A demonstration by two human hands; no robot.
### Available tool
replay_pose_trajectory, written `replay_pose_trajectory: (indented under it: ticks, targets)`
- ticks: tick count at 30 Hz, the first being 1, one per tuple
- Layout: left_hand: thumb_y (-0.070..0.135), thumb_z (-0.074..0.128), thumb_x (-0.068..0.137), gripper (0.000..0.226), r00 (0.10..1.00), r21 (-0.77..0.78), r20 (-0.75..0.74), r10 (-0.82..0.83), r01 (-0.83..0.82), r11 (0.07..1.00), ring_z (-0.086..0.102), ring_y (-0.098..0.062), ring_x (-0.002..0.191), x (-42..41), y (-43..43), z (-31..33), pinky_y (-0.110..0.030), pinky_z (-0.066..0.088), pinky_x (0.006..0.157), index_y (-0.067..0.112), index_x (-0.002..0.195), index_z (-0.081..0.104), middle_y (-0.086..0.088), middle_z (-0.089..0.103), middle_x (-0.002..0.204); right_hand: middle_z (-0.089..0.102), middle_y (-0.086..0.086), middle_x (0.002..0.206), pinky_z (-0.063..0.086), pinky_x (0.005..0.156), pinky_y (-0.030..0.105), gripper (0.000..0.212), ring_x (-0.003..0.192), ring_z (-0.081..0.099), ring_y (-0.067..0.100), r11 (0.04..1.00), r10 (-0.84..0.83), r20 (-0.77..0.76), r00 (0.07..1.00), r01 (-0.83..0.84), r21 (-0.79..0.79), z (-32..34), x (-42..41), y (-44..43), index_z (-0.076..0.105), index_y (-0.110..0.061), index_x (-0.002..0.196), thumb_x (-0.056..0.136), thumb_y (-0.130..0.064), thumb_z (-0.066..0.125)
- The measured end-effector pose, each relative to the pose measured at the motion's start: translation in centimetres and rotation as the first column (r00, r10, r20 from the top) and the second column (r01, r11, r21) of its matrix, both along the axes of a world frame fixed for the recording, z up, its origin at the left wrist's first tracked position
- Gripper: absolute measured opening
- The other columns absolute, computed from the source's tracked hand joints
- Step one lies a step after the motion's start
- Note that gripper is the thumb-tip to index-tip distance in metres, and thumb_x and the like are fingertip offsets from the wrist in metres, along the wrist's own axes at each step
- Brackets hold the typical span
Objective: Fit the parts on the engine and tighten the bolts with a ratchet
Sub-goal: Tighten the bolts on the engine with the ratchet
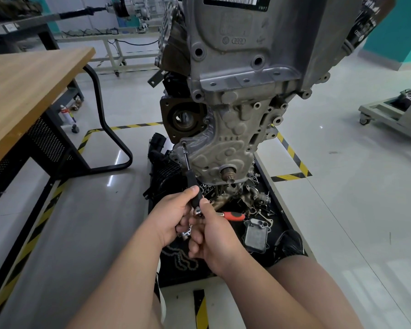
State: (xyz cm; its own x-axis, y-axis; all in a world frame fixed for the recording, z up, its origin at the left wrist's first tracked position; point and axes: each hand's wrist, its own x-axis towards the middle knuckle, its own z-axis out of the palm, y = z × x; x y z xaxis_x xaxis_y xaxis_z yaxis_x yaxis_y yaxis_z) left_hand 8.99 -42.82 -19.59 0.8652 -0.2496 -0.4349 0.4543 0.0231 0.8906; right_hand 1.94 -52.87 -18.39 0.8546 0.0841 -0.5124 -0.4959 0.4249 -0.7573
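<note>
A grey engine (237, 110) stands upright on a black tray (282, 224), its timing cover (223, 148) facing me. A black-handled driver (192, 186) with a thin metal shaft reaches up to a bolt (184, 144) at the cover's left edge. My left hand (176, 214) grips the handle with the thumb on top and also holds a small metal part lower down. My right hand (214, 236) pinches the chrome end of the handle from the right. An orange-handled ratchet (233, 216) lies on the tray just right of my hands.
Loose engine parts, a chain (180, 257) and an oil cooler (256, 233) lie in the tray. A black plastic manifold (163, 167) leans at the engine's left. A wooden-topped table (26, 91) stands to the left. Yellow-black floor tape (292, 153) marks the area. A wheeled stand (394, 112) sits at right.
</note>
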Motion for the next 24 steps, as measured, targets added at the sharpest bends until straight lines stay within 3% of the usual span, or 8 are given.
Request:
replay_pose_trajectory:
  ticks: [2,6,9,11,14,17,21,24]
  targets:
    - [0.038,0.062,0.090,0.036,1.000,-0.005,-0.001,-0.003,0.003,1.000,0.029,-0.009,0.034,0.0,0.0,0.0,-0.016,0.021,0.034,0.018,0.062,0.071,0.003,0.031,0.042,0.053,0.002,0.048,0.041,0.045,0.024,0.055,0.036,0.044,0.017,0.985,0.001,0.053,0.999,0.008,-0.171,-0.3,-0.1,-0.2,0.062,-0.015,0.066,0.099,-0.052,0.039]
    - [0.041,0.063,0.089,0.033,1.000,0.015,-0.015,-0.020,0.020,1.000,0.028,-0.009,0.037,0.2,0.1,0.0,-0.018,0.022,0.035,0.008,0.086,0.063,0.006,0.030,0.044,0.049,-0.005,0.044,0.044,0.045,0.025,0.050,0.040,0.049,0.012,0.832,0.040,0.157,0.987,0.054,-0.552,-0.5,0.0,-0.6,0.056,-0.014,0.065,0.094,-0.054,0.047]
    - [0.041,0.063,0.089,0.032,1.000,0.037,-0.013,-0.017,0.018,0.999,0.030,-0.008,0.036,0.2,0.1,-0.2,-0.017,0.022,0.035,0.010,0.096,0.059,0.005,0.037,0.045,0.047,-0.008,0.055,0.033,0.047,0.027,0.050,0.050,0.047,0.009,0.475,0.199,0.159,0.967,0.047,-0.879,-0.2,0.1,-1.3,0.043,-0.022,0.064,0.088,-0.065,0.047]
    - [0.041,0.064,0.088,0.033,1.000,0.042,-0.018,-0.011,0.012,0.999,0.031,-0.008,0.035,0.3,0.0,-0.3,-0.016,0.022,0.035,0.008,0.085,0.060,0.003,0.041,0.046,0.047,-0.008,0.060,0.027,0.046,0.027,0.052,0.055,0.046,0.013,0.231,0.287,0.118,0.951,0.051,-0.972,0.1,0.3,-1.6,0.036,-0.025,0.064,0.086,-0.071,0.044]
    - [0.041,0.065,0.087,0.031,1.000,0.042,-0.023,-0.005,0.006,0.999,0.031,-0.009,0.035,0.4,0.0,-0.4,-0.017,0.022,0.037,0.011,0.080,0.059,0.000,0.041,0.047,0.044,-0.009,0.057,0.024,0.043,0.026,0.054,0.051,0.042,0.011,0.107,0.317,0.109,0.942,0.079,-0.991,0.2,0.6,-1.7,0.030,-0.026,0.062,0.085,-0.073,0.043]
    - [0.042,0.066,0.085,0.032,1.000,0.035,-0.020,-0.009,0.010,0.999,0.032,-0.009,0.035,0.4,0.1,-0.5,-0.017,0.022,0.036,0.011,0.078,0.059,0.000,0.042,0.047,0.045,-0.008,0.057,0.027,0.045,0.028,0.053,0.052,0.043,0.012,0.154,0.303,0.126,0.945,0.082,-0.985,-0.2,0.7,-1.7,0.034,-0.025,0.062,0.086,-0.071,0.043]
    - [0.048,0.067,0.082,0.042,0.999,0.015,-0.018,-0.027,0.027,1.000,0.030,-0.008,0.037,0.3,0.1,-0.4,-0.017,0.021,0.036,0.008,0.094,0.063,0.005,0.036,0.046,0.051,-0.002,0.049,0.044,0.050,0.033,0.054,0.047,0.051,0.017,0.607,0.197,0.205,0.959,0.045,-0.793,-0.3,0.4,-1.6,0.047,-0.015,0.058,0.092,-0.056,0.049]
    - [0.063,0.074,0.059,0.053,0.999,-0.037,-0.005,-0.049,0.049,0.998,0.032,-0.008,0.038,0.2,0.0,-0.1,-0.018,0.023,0.035,0.015,0.082,0.077,0.004,0.042,0.048,0.054,0.001,0.044,0.047,0.046,0.027,0.052,0.039,0.052,0.016,0.862,0.113,0.200,0.973,0.004,-0.507,0.0,0.1,-1.2,0.060,-0.010,0.065,0.099,-0.047,0.044]
